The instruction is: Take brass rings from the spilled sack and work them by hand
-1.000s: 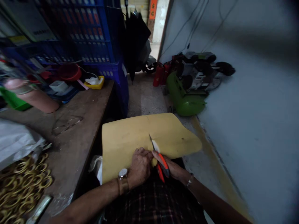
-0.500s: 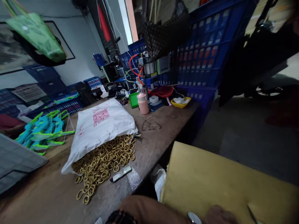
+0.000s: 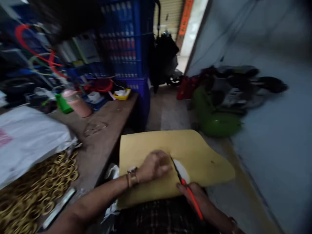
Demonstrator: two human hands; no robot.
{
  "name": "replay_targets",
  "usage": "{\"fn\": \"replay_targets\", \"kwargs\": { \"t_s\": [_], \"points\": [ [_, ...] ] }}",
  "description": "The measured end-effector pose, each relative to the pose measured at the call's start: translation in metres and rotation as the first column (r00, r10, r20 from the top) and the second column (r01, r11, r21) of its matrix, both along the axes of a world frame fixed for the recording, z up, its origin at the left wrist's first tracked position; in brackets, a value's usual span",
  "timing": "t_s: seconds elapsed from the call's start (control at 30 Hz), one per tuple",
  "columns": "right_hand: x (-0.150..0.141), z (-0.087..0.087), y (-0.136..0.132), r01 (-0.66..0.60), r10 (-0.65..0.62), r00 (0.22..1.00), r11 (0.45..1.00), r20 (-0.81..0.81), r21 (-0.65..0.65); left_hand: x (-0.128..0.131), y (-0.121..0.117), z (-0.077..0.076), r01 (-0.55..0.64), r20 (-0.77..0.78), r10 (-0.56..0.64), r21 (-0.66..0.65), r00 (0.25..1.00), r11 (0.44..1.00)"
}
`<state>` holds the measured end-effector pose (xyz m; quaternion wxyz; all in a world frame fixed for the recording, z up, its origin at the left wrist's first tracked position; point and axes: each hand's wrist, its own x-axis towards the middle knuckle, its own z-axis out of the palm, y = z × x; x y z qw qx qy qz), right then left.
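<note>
A large yellow-brown sack-like sheet (image 3: 146, 143) lies before me, over or against my lap, with a pale oval patch (image 3: 182, 170) in it; whether that is a hole or something white I cannot tell. Above the sheet, my left hand (image 3: 154, 165) has its fingers bent, smeared by motion, near the tip of a tool. My right hand (image 3: 195, 195) is closed around that red-handled tool (image 3: 186, 187), whose long thin dark end points up and left beside the pale patch. Blur hides its exact kind.
On the brown table (image 3: 114, 113) at left, gold-coloured rings (image 3: 48, 182) spill from a white bag (image 3: 31, 136). Eyeglasses (image 3: 95, 127), a pink bottle (image 3: 76, 103) and a yellow tray (image 3: 122, 94) stand or lie further back. A green bulky object (image 3: 216, 120) rests by the right wall.
My view has swung right and down, so the table has shifted left. Both hands now show over the sheet, and the red-handled tool has come fully into view.
</note>
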<state>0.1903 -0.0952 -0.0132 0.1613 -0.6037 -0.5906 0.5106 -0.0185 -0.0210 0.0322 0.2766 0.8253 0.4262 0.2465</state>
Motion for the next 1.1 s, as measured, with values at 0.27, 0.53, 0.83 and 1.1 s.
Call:
{"fn": "replay_targets", "kwargs": {
  "t_s": [0.27, 0.53, 0.83, 1.1],
  "points": [
    [-0.005, 0.013, -0.01, -0.079, 0.071, 0.99, 0.995, 0.12, 0.067, 0.019, 0.105, 0.003, -0.08, -0.33, 0.128, 0.155, 0.935, 0.985],
    [-0.006, 0.002, -0.012, -0.061, 0.054, 0.994, 0.996, 0.096, 0.071, 0.027, 0.159, 0.005, -0.11, -0.397, -0.094, -0.462, 0.913, 0.88],
    [-0.004, 0.022, -0.003, 0.062, -0.122, 0.967, 0.965, -0.223, -0.255, 0.019, 0.167, -0.007, -0.133, -0.226, -0.013, -0.617, 0.974, 0.775],
    [0.004, 0.024, -0.004, 0.046, -0.104, 0.963, 0.972, -0.247, -0.231, 0.016, 0.167, -0.015, -0.025, -0.051, -0.017, -0.713, 0.999, 0.701]
  ]
}}
